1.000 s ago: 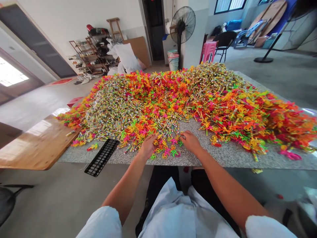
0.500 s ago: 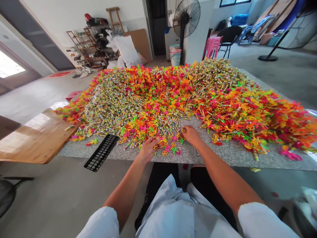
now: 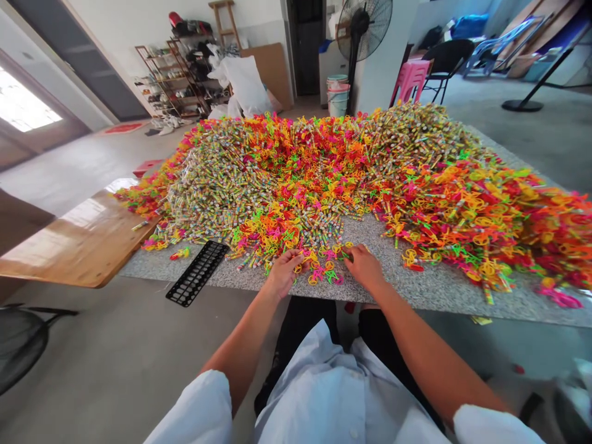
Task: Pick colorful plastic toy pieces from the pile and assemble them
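My left hand (image 3: 283,273) is at the near edge of a heap of bright plastic pieces (image 3: 272,231). Its thumb and fingers are pinched together; whatever is between them is too small to make out. Opposite it, my right hand (image 3: 364,266) has its fingertips drawn together beside a small green piece, and what they hold is hidden. Between the hands lie loose ring- and star-shaped pieces (image 3: 318,271) in yellow, pink and green. Short patterned tubes (image 3: 222,179) are mixed through the heap. A black tray with rows of holes (image 3: 197,274) lies left of my left hand, overhanging the table edge.
The heap spreads over a speckled grey table (image 3: 393,290), with a larger orange and red mound (image 3: 485,216) on the right. A wooden board (image 3: 87,240) adjoins the left side. Behind are a standing fan (image 3: 363,28), pink stools (image 3: 411,80) and a shoe rack (image 3: 173,80).
My right hand has moved slightly nearer the green piece between the hands. My left hand stays pinched at the heap's edge. The whole view has shifted and tilted a little.
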The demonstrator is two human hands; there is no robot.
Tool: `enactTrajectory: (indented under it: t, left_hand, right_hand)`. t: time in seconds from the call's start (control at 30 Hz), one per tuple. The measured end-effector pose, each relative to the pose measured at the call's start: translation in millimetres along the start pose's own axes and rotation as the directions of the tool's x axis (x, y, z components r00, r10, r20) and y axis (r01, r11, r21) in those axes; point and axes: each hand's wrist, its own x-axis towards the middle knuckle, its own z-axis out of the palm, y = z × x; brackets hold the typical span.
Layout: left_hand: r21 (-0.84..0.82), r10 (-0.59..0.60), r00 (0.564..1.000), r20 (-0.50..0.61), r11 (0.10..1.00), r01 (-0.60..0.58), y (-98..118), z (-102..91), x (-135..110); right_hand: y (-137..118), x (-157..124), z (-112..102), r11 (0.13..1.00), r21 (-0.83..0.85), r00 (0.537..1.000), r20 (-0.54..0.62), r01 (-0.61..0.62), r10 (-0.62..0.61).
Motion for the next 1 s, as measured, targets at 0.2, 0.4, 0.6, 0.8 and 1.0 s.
enactTrajectory:
  t: [0.2,0.4,0.6,0.8,1.0]
  left_hand:
    - [-0.094,0.001,0.999,0.035,0.996,0.002,3.4,2.3,-3.5]
    - [-0.095,0.012,0.998,0.065,0.995,-0.005,4.8,2.7,-7.7]
    - [0.018,0.045,0.996,0.083,0.999,-0.047,-2.1,6.1,-6.7]
    - [0.109,0.086,0.994,0.069,0.99,-0.093,-5.6,7.8,-5.6]
    - [0.161,0.221,0.975,0.033,0.961,-0.223,1.7,6.7,-11.4]
  right_hand:
    - [11.9,4.0,11.3,0.993,0.105,0.997,-0.06,-0.046,0.052]
    - [28.0,6.2,7.3,0.977,0.19,0.988,-0.1,-0.094,0.114]
    - [30.7,27.4,-5.2,0.993,0.093,0.991,-0.098,-0.078,0.087]
    - [19.1,49.2,-8.8,0.999,-0.052,0.992,0.126,0.01,-0.003]
    - [6.7,46.0,-16.3,0.984,0.177,1.0,0.0,-0.02,0.021]
